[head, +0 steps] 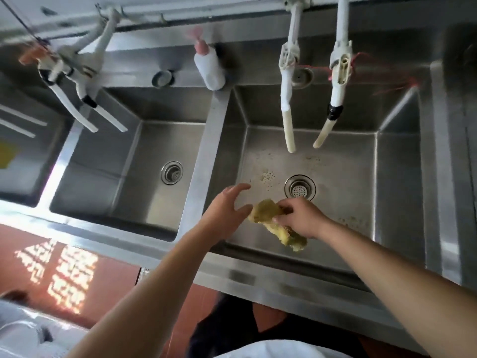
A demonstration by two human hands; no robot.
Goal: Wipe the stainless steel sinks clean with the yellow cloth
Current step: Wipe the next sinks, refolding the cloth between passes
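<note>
Nearest, both bare forearms reach out over the near rim of the steel counter into the right sink. The right hand grips the bunched yellow cloth with curled fingers, holding it above the near part of the basin floor; whether the cloth touches the steel cannot be told. The left hand hovers just left of the cloth with fingers spread wide and holding nothing, its fingertips close to the cloth's end. Just beyond the hands lies the round drain, with pale speckled patches on the floor around it. The left sink sits beside it across a steel divider. Farther off, two white taps hang over the right sink, and a white soap bottle with a pink pump stands on the far ledge between the basins.
</note>
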